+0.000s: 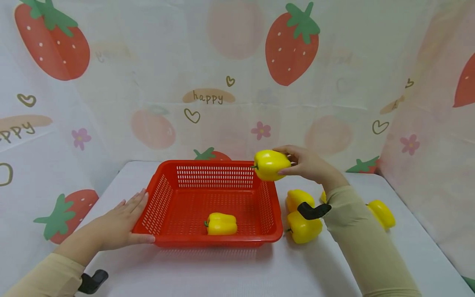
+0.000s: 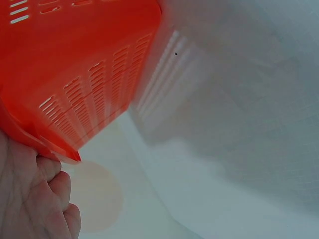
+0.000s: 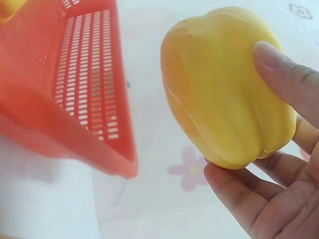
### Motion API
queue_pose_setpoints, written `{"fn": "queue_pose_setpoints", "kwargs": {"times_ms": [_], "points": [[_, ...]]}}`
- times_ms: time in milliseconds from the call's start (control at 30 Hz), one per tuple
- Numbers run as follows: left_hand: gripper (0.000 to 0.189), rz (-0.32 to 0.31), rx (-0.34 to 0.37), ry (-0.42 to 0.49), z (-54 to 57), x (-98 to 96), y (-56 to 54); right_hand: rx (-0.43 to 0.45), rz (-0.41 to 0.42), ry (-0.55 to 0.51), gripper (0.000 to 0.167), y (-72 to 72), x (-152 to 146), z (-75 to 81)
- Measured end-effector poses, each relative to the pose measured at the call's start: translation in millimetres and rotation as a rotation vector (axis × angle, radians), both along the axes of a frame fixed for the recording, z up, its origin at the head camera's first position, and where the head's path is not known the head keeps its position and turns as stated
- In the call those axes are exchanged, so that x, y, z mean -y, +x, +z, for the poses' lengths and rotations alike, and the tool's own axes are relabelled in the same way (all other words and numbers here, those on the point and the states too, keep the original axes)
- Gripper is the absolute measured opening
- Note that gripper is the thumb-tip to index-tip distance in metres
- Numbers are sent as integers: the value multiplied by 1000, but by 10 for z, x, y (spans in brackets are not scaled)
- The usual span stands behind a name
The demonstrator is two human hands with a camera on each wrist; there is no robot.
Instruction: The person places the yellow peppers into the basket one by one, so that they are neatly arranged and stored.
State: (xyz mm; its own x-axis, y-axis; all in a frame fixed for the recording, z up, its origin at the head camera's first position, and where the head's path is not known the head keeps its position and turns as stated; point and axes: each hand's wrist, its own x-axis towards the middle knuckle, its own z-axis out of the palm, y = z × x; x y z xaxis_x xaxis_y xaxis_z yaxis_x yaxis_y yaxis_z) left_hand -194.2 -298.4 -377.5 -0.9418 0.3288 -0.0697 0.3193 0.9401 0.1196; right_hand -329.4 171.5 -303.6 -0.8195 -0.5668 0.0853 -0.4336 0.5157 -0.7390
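Note:
A yellow bell pepper point(image 1: 270, 166) is held by my right hand point(image 1: 306, 165) above the back right corner of a red plastic basket point(image 1: 272, 238). In the right wrist view, the thumb lies on one side of the bell pepper point(image 3: 224, 89) and fingers lie under the other. My left hand point(image 1: 120, 225) rests against the basket's left side, its fingers straight along the rim and its thumb at the front corner. The left wrist view shows those fingers point(image 2: 60, 191) at the rim. Inside the basket, near its front wall, lies another yellow bell pepper point(image 1: 222, 224).
Right of the basket, two yellow bell peppers sit together, a rear one point(image 1: 298, 199) and a front one point(image 1: 305, 227). Another bell pepper point(image 1: 384, 214) lies beyond the right forearm, which partly hides it. A white cloth point(image 1: 208, 274) covers the table; a strawberry-print curtain point(image 1: 237, 82) hangs behind.

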Motion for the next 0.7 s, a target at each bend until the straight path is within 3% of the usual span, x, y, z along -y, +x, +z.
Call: {"fn": "queue_pose_setpoints", "kwargs": {"times_ms": [700], "points": [[120, 0, -2, -4, -1, 8, 3, 2, 68, 57, 62, -30, 530, -52]]}}
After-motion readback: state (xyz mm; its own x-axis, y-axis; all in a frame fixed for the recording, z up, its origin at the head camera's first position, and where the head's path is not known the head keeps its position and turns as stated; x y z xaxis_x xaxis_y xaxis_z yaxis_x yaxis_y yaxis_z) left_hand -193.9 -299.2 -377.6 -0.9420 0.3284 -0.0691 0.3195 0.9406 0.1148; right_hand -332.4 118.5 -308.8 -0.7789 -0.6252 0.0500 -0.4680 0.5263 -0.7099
